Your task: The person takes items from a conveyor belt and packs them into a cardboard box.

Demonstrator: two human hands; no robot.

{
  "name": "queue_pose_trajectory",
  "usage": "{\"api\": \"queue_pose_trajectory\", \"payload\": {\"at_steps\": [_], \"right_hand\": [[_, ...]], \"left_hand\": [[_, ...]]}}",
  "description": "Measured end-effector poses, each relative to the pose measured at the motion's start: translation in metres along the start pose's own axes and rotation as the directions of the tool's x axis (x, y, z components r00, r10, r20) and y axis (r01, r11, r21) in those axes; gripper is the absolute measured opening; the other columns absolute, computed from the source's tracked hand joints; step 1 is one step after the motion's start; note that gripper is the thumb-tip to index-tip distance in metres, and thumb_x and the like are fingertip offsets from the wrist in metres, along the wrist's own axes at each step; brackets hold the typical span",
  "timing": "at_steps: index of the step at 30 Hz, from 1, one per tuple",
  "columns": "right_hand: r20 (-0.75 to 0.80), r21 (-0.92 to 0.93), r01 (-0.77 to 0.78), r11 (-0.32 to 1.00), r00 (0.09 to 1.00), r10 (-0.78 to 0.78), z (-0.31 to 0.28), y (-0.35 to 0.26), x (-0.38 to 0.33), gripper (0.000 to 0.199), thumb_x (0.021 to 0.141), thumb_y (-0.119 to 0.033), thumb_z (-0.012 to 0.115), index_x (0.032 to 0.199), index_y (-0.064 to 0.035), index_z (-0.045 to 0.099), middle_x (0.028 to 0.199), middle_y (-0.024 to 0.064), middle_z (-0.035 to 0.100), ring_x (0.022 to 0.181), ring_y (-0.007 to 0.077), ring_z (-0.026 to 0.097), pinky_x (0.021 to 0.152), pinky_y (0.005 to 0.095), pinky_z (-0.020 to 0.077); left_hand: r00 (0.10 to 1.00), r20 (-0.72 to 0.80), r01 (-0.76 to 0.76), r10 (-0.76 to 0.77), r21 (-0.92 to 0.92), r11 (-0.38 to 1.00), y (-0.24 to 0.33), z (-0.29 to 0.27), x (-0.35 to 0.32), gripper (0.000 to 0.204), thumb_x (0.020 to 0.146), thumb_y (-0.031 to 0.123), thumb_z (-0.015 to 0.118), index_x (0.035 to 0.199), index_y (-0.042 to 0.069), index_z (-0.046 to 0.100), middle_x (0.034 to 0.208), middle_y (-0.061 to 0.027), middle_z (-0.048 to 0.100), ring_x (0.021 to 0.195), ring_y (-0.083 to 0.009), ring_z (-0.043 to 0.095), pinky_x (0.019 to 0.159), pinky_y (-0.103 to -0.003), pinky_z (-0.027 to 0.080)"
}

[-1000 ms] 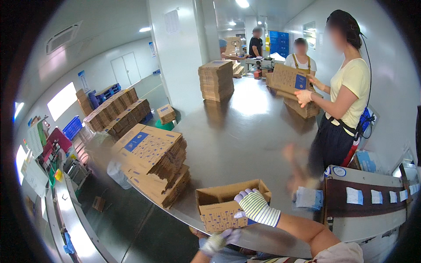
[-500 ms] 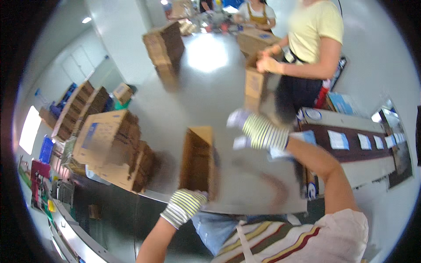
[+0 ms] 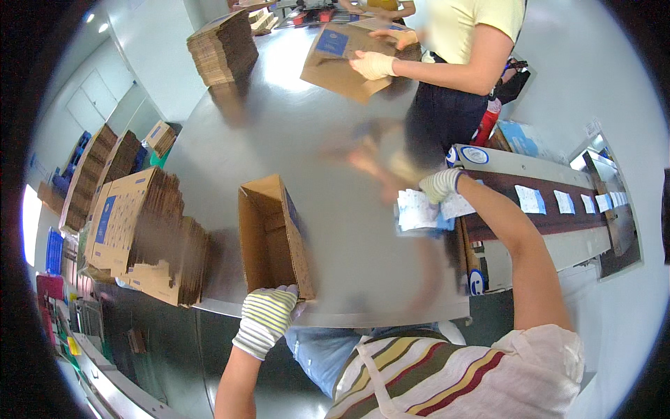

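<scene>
The gloved left hand [image 3: 267, 318] curls around the near corner of the open cardboard box [image 3: 273, 237], probably light, stiff, best gripped by its walls, while the right hand [image 3: 440, 187] pinches paper sheets [image 3: 419, 209] just below it.

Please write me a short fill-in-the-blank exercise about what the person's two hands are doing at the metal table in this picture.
1. The left hand, in a striped glove, grips the near end of an open ____ box.
2. The right hand reaches toward small white ____ at the table's right edge.
3. To the left of the box lies a stack of ____ cartons.
4. Across the metal table, a co-worker in a ____ shirt holds a carton.

Missing words: cardboard; papers; flattened; yellow
</scene>
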State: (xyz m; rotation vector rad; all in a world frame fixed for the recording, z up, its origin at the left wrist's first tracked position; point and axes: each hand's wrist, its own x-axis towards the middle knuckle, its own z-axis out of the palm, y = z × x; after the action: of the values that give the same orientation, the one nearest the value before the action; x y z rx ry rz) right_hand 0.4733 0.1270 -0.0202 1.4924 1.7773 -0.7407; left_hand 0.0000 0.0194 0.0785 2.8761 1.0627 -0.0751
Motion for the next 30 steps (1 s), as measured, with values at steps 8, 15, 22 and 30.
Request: {"api": "queue_pose_trajectory", "payload": {"at_steps": [8,15,22,30], "right_hand": [[-0.601,-0.578,0.091,0.811,0.625,-0.498,0.046,-0.166,-0.018,0.060,0.066,-0.046,0.067,0.110,-0.0060,0.057,0.109,0.0197,0.058,0.106,0.0319,0.056,0.102,0.0472,0.0343],[-0.921,0.194,0.888,0.417,0.311,-0.235,-0.044,-0.200,-0.041,0.054,0.071,-0.030,0.071,0.114,-0.0002,0.058,0.099,0.0161,0.065,0.096,0.0294,0.061,0.087,0.0401,0.0492],[-0.893,-0.180,0.914,0.365,0.004,-0.450,-0.065,-0.306,-0.026,0.036,0.086,-0.040,0.057,0.113,-0.0183,0.066,0.117,0.0110,0.062,0.112,0.0310,0.052,0.102,0.0405,0.0352],[-0.692,-0.061,0.671,0.738,0.505,-0.516,-0.071,-0.328,-0.057,0.075,0.067,-0.051,0.069,0.120,-0.0005,0.054,0.108,0.0197,0.064,0.106,0.0301,0.059,0.109,0.0506,0.0246]], "left_hand": [[0.994,-0.075,0.073,-0.077,-0.046,0.996,-0.004,0.024,0.009,0.038,0.083,0.035,0.060,0.092,-0.002,0.059,0.076,-0.0182,0.063,0.068,-0.0335,0.063,0.058,-0.042,0.049],[0.980,-0.122,0.139,-0.154,-0.124,0.982,-0.003,0.025,0.000,0.039,0.085,0.023,0.057,0.111,-0.004,0.050,0.089,-0.0248,0.062,0.074,-0.0365,0.064,0.063,-0.043,0.051],[0.945,-0.291,0.139,-0.146,-0.046,0.989,0.006,0.050,0.025,0.032,0.084,0.020,0.055,0.107,-0.002,0.054,0.083,-0.0206,0.064,0.074,-0.0343,0.062,0.070,-0.044,0.049],[0.970,-0.085,0.201,-0.228,-0.246,0.948,0.021,0.030,0.000,0.023,0.091,0.023,0.048,0.092,0.004,0.059,0.077,-0.0168,0.065,0.067,-0.0299,0.065,0.056,-0.043,0.050]]}}
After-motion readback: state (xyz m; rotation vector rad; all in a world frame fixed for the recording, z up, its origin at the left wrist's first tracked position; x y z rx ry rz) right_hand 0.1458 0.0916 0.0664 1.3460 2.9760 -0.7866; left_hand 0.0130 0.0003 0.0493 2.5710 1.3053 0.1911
